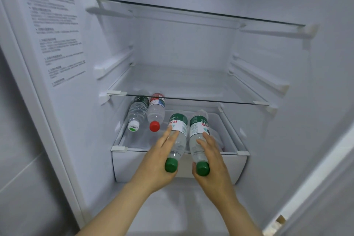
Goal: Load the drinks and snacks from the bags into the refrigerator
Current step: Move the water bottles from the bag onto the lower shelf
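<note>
- Left hand [153,163]: grasps the left green-capped bottle [178,130] near its neck, with the fingers along the bottle's side and the thumb hidden.
- Right hand [212,161]: grasps the right green-capped bottle [198,130] the same way, with the fingers over the top and the thumb beside the cap.
- Both bottles lie flat and side by side, just apart. Their bases point into the refrigerator [191,48] and their caps jut past the front edge of the bottom shelf [118,148]. Whether they already rest on it cannot be told.
- Near the shelf's left edge, a white-capped bottle [137,113] and a red-capped bottle [156,113] lie parallel, with caps forward.
- Above are the middle glass shelf [191,99] and the top glass shelf [191,10]. Below is the drawer [134,166].
- Step in hand (judged): laying two drinks beside the first pair.
- Next move (judged): push both bottles further in until the caps clear the front edge, set them down parallel so they cannot roll, then let go.
</note>
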{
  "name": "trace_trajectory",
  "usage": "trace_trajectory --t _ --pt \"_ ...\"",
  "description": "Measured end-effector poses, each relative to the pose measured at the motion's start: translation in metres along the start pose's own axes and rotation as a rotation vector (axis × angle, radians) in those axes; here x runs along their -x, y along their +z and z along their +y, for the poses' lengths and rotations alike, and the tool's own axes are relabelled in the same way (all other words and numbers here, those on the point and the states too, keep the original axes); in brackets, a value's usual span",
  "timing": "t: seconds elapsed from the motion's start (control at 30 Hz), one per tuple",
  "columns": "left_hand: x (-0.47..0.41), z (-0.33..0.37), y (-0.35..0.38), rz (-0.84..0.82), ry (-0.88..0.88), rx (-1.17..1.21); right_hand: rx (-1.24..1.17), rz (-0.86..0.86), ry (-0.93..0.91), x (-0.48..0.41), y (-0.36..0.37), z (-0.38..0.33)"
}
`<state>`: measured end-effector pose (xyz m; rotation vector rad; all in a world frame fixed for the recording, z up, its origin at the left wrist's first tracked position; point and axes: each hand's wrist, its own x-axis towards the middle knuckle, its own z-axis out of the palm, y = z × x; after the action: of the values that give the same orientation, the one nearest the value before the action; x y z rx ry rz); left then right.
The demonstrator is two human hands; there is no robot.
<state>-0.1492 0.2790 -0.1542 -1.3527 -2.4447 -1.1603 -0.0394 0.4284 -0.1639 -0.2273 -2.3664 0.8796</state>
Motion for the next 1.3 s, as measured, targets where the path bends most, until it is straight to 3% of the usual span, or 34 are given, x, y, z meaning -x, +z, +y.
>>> trace_trajectory --t 0.17,0.73,0.87,1.0,1.13,1.3 --pt "0.002 -0.002 0.000 0.004 -0.036 0.034 0.031 -0.042 -0.005 0.001 -0.006 0.000" --pt "-0.011 -0.009 -0.036 -0.357 -0.167 0.153 -0.190 -0.236 0.104 0.003 -0.028 0.002" --pt "-0.011 -0.009 -0.032 -0.298 -0.193 0.173 -0.203 -0.261 0.091 -0.004 -0.026 0.005" --pt "-0.013 -0.003 -0.026 -0.171 -0.156 0.027 -0.213 -0.205 0.093 -0.014 -0.021 0.010" --pt "-0.021 -0.002 -0.020 -0.160 -0.151 -0.039 -0.213 -0.147 0.089 -0.024 -0.015 0.014" --pt "-0.032 -0.009 -0.016 -0.078 -0.229 0.107 -0.246 -0.142 0.091 -0.039 -0.004 0.014"
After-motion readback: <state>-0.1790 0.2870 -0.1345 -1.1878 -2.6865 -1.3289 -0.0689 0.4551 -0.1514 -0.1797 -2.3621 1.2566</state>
